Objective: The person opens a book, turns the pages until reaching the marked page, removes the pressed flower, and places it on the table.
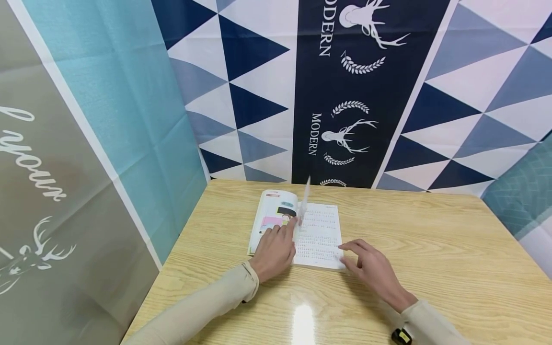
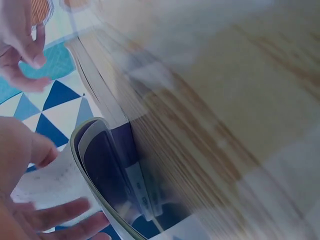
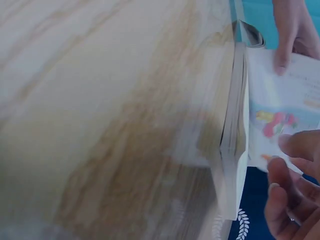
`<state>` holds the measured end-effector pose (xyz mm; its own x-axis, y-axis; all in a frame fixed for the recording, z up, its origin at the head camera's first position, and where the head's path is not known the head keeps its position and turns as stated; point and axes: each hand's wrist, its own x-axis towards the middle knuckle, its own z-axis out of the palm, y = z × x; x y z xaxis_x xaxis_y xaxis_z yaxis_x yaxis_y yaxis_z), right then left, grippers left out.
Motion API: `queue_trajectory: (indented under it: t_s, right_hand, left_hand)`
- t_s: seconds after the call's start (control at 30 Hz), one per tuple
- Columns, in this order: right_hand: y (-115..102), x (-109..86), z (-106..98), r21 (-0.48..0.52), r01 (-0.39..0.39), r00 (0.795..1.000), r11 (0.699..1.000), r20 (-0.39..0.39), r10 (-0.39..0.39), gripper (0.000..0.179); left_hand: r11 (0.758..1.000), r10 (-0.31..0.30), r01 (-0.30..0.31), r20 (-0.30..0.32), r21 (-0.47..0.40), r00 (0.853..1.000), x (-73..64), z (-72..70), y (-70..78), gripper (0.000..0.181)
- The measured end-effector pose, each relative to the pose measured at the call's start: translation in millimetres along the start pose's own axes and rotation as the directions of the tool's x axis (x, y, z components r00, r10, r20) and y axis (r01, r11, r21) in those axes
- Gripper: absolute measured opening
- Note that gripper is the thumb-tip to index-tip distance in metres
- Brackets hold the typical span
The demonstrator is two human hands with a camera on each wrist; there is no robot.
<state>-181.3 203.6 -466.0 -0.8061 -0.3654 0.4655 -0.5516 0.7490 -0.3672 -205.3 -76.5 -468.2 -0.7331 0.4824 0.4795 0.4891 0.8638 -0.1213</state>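
Observation:
An open book [image 1: 321, 239] lies on the wooden table, a colourful picture on its left page and lines of text on the right. One page [image 1: 304, 199] stands nearly upright near the spine, blurred. My left hand [image 1: 273, 250] rests over the left page, its fingertips right at the base of that standing page. In the left wrist view the fingers of the left hand [image 2: 55, 215] are spread beside the curled cover. My right hand [image 1: 377, 268] hovers at the book's right edge, thumb and forefinger apart. The right wrist view shows these fingers loosely bent, near a page with a colourful picture [image 3: 275, 122].
The light wooden table [image 1: 431, 230] extends around the book. Behind it hangs a patterned cloth [image 1: 258, 96] with triangles and deer heads, and another cloth [image 1: 142, 120] borders the left side. A small black device [image 1: 402, 336] sits by the right sleeve.

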Motion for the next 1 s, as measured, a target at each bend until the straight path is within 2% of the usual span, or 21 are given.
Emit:
queue_trajectory:
  t_s: [0.13,0.23,0.33,0.47,0.6,0.8,1.0]
  right_hand:
    - [1.5,-2.8,2.5,-0.022,-0.028,0.997,0.999,0.075,0.030,0.030]
    - [1.3,-3.8,3.3,-0.052,-0.038,0.990,0.998,0.136,0.045,0.030]
    - [0.2,-4.4,3.5,-0.071,-0.040,0.981,0.997,0.186,0.052,0.027]
    - [-0.6,-4.6,4.2,-0.078,-0.023,0.977,0.997,0.209,0.039,0.018]
    - [0.0,-4.2,5.6,-0.098,0.053,0.984,0.994,0.175,-0.036,0.011]
    - [1.3,-2.7,8.8,-0.162,0.204,0.978,0.966,0.073,-0.194,0.007]
    - [1.3,-2.0,9.3,-0.170,0.256,0.966,0.952,0.000,-0.260,0.011]
  left_hand:
    - [0.998,-0.012,0.009,-0.055,-0.063,0.998,-0.6,-0.7,-3.4,0.078]
    - [0.998,-0.005,0.001,-0.063,-0.060,0.998,-0.7,-0.8,-6.2,0.079]
    - [1.000,0.011,-0.012,-0.054,-0.025,0.999,-0.6,-0.3,-8.5,0.072]
    - [0.998,0.053,-0.052,-0.048,0.028,0.997,-1.3,0.2,-10.5,0.049]
    - [0.994,0.093,-0.092,-0.025,0.051,0.995,-2.1,0.7,-10.6,0.031]
    - [0.994,0.106,-0.106,0.021,-0.001,0.994,-2.7,0.0,-8.3,0.029]
    - [0.992,0.125,-0.124,0.002,-0.038,0.992,-3.6,1.4,-6.2,0.018]
